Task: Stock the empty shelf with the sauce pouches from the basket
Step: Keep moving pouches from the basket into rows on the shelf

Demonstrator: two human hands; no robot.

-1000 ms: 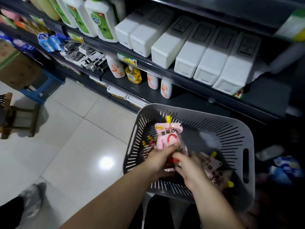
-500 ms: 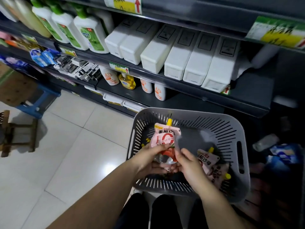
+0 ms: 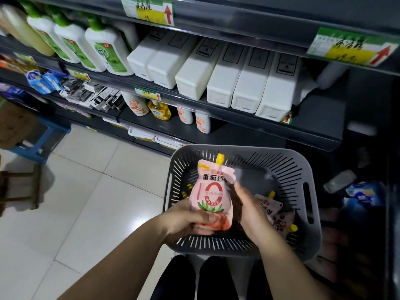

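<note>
pink sauce pouch (image 3: 211, 194) sits upright over the grey basket (image 3: 281, 163), yellow cap up, long axis vertical. left hand (image 3: 184, 221) pinches its base, right hand (image 3: 249, 210) cups its side. bare shelf (image 3: 249, 137) lies up and ahead; both equally near.

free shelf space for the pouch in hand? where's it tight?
Both hands, left hand and right hand, hold the pink pouch over the gray basket. Bare: lower shelf right of the orange-print bottles, and the upper shelf's right end past the white boxes. Crowded: the boxes and green-label bottles, packed side by side.
</note>
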